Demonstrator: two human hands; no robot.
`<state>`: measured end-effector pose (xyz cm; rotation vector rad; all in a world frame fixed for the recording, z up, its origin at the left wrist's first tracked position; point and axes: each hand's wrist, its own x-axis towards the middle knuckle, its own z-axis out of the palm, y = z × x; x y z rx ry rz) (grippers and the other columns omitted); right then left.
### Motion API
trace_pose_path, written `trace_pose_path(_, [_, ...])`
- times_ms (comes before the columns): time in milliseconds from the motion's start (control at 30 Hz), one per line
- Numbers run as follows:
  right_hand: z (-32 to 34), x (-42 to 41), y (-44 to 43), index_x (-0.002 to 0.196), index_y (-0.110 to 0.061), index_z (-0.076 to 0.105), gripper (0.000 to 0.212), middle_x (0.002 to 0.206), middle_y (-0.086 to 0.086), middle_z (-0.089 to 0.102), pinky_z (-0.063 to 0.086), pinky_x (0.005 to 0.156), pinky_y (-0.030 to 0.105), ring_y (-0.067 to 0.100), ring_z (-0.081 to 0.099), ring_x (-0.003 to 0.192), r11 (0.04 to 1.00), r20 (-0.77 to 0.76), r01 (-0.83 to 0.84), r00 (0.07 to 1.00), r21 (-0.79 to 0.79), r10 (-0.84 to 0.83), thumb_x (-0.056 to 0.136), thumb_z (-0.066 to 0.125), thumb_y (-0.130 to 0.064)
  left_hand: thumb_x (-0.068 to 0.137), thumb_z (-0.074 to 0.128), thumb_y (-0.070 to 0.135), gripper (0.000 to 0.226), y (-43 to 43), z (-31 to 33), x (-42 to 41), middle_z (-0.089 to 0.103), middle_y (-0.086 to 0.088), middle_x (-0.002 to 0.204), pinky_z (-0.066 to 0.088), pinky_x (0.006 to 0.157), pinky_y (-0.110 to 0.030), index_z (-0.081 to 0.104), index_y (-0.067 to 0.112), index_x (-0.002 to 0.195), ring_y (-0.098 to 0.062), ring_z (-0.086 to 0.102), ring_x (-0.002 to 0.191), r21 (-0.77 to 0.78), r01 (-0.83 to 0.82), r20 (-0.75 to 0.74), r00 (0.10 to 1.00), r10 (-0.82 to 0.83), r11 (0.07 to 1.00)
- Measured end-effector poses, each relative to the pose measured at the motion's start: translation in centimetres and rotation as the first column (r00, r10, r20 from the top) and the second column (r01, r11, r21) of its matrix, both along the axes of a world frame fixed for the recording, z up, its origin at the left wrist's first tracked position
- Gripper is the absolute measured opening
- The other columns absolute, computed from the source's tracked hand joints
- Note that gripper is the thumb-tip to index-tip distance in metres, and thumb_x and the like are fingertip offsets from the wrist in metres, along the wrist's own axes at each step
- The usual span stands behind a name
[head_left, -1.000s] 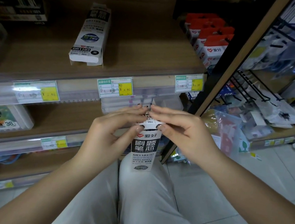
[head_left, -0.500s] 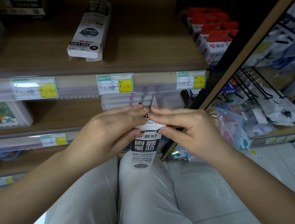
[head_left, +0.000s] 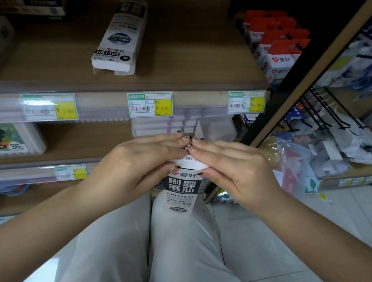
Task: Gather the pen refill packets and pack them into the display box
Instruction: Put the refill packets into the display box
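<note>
Your left hand (head_left: 144, 159) and right hand (head_left: 231, 168) both pinch the top flap of the refill box (head_left: 181, 192), just below them. Pulling unevenly could tear the flap or spill refills.

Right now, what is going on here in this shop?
A person holds a black-and-white refill pack upright in front of them. The left hand and the right hand both pinch its top end, fingertips meeting there, as if working the flap. A second pack of the same kind lies flat on the wooden shelf above, and the flaps at its near end appear open.
</note>
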<state>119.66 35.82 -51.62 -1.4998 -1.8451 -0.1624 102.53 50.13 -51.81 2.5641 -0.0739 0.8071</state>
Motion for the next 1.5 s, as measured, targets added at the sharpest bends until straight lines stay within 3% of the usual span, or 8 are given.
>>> trace_pose_path(300, [-0.2,0.0,0.4,0.108,-0.001,0.068,0.032,0.113,0.013,0.067,0.051,0.092,0.033,0.024,0.066,0.102,0.999,0.061,0.006,0.998,0.041,-0.008,0.095,0.05,-0.025,0.092,0.052,0.015,0.028,0.2,0.0,0.0,0.058,-0.006,0.123,0.041,0.105,-0.031,0.066,-0.002,0.11,-0.018,0.054,0.121,0.034,-0.002,-0.003,1.0,0.002,0.999])
trace_pose_path(567, [2.7,-0.2,0.6,0.101,-0.014,0.073,0.027,0.106,-0.001,0.071,0.051,0.089,0.03,0.005,0.062,0.101,0.957,-0.228,0.051,0.966,-0.285,-0.12,0.076,0.069,-0.023,0.092,0.053,0.015,0.027,0.1,-0.2,0.2,0.06,-0.006,0.12,0.044,0.103,-0.033,0.068,-0.003,0.107,-0.02,0.056,0.118,0.031,-0.008,0.018,1.0,0.008,0.999])
trace_pose_path(700, [3.5,-0.1,0.5,0.101,-0.017,0.074,0.027,0.106,-0.003,0.071,0.054,0.085,0.038,0.01,0.065,0.1,0.94,-0.16,0.065,0.979,-0.334,-0.125,0.076,0.066,-0.027,0.093,0.053,0.014,0.026,0.3,-0.4,0.2,0.063,-0.01,0.12,0.046,0.102,-0.038,0.067,-0.003,0.107,-0.023,0.058,0.118,0.071,-0.001,0.021,1.0,-0.001,0.998])
trace_pose_path(900, [1.0,-0.2,0.0,0.105,-0.007,0.071,0.028,0.111,0.008,0.069,0.056,0.08,0.04,0.024,0.068,0.097,0.997,0.178,0.059,0.983,-0.044,-0.05,0.089,0.056,-0.025,0.091,0.059,0.016,0.026,0.4,-1.0,-0.1,0.061,-0.013,0.123,0.045,0.101,-0.04,0.065,-0.001,0.109,-0.028,0.056,0.121,0.138,0.008,0.028,1.0,-0.012,0.99])
trace_pose_path(1100, [0.7,0.3,-0.2,0.109,-0.004,0.069,0.029,0.112,0.011,0.068,0.051,0.089,0.035,0.025,0.068,0.097,1.0,0.288,0.013,0.958,-0.008,-0.01,0.094,0.05,-0.021,0.094,0.055,0.019,0.021,0.1,-1.1,-0.2,0.061,-0.013,0.124,0.045,0.102,-0.04,0.057,0.007,0.111,-0.028,0.055,0.121,0.145,0.017,0.043,0.999,-0.023,0.989])
trace_pose_path(1200, [1.0,0.4,-0.3,0.109,-0.005,0.069,0.028,0.112,0.01,0.068,0.05,0.088,0.035,0.026,0.067,0.095,0.999,0.227,0.008,0.974,-0.049,0.004,0.091,0.052,-0.018,0.094,0.054,0.019,0.02,0.0,-1.1,-0.1,0.061,-0.012,0.124,0.045,0.101,-0.04,0.056,0.008,0.111,-0.029,0.055,0.122,0.146,0.015,0.046,0.999,-0.021,0.989])
trace_pose_path(1400, [2.1,0.0,-0.2,0.106,-0.012,0.071,0.028,0.11,0.003,0.07,0.05,0.087,0.034,0.011,0.063,0.101,0.974,-0.12,0.017,0.992,-0.225,-0.045,0.085,0.056,-0.023,0.093,0.055,0.017,0.02,0.0,-1.1,0.1,0.061,-0.01,0.123,0.045,0.101,-0.04,0.055,0.008,0.111,-0.027,0.055,0.122,0.126,0.008,0.048,0.999,-0.014,0.992])
trace_pose_path(1500, [2.5,-0.3,-0.4,0.103,-0.013,0.072,0.028,0.108,0.0,0.07,0.052,0.085,0.033,0.007,0.063,0.099,0.971,-0.151,0.022,0.987,-0.238,-0.059,0.083,0.056,-0.023,0.095,0.053,0.019,0.019,0.0,-1.0,-0.2,0.06,-0.009,0.124,0.044,0.102,-0.038,0.056,0.008,0.11,-0.027,0.054,0.122,0.122,0.015,0.043,0.999,-0.02,0.992])
